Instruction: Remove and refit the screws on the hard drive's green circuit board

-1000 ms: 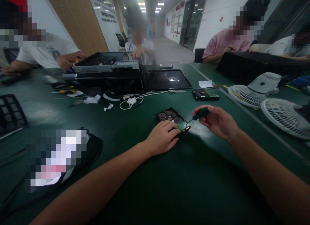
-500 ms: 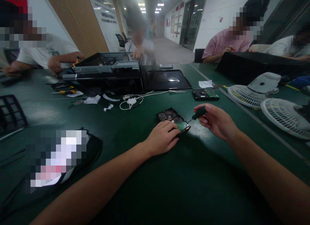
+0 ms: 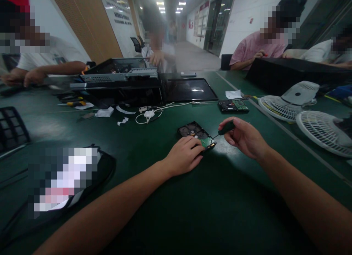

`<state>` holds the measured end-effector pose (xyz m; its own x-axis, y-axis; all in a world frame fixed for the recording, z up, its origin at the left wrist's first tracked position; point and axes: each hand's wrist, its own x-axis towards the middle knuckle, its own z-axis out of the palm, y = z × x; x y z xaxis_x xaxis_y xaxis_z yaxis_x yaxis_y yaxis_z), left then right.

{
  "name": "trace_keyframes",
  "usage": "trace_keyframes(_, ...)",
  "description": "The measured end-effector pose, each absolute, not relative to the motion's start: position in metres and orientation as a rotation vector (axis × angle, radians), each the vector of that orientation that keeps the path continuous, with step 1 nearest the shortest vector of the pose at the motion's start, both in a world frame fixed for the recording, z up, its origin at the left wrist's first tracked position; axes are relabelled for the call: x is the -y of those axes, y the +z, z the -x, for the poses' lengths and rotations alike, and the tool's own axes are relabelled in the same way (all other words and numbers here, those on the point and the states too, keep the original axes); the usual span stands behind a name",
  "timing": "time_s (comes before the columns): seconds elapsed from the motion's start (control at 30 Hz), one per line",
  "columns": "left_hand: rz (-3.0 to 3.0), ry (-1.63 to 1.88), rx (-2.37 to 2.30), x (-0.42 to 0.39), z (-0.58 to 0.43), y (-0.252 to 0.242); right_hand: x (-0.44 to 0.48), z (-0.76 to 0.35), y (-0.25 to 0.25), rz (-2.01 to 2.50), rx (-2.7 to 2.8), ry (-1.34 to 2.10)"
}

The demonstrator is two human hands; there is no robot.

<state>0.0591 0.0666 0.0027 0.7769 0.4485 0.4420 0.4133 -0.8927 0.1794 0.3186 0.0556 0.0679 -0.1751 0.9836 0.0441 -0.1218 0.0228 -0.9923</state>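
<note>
A hard drive [image 3: 191, 129] lies on the green table with its underside up, a green circuit board [image 3: 208, 141] showing at the near right end. My left hand [image 3: 185, 155] rests over its near end, fingers curled on the board and edge, holding the drive down and hiding part of it. Between the fingers of my right hand [image 3: 243, 136] is a screwdriver [image 3: 226, 127] with a dark green handle. Its thin shaft slants down to the left, and the tip meets the board's right corner.
Another hard drive [image 3: 233, 106] lies farther back beside white paper [image 3: 233, 94]. An opened computer case [image 3: 118, 86], a black panel [image 3: 189, 89] and a white cable [image 3: 162, 109] are across the table. White fan parts [image 3: 327, 132] stand right, a black bag [image 3: 106, 163] left. Several people sit around.
My right hand's fingers have shifted slightly on the screwdriver handle, while its tip stays at the board corner. My left hand holds still. The person at far left has moved a hand leftward.
</note>
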Motion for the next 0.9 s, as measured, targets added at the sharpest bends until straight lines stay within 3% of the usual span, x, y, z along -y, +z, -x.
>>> trace_keyframes(0.9, -2.905, 0.761, -0.698, -0.0670, -0.0593, 0.0020, -0.0558, -0.3244, 0.0698, 1.038, 1.281, 1.391)
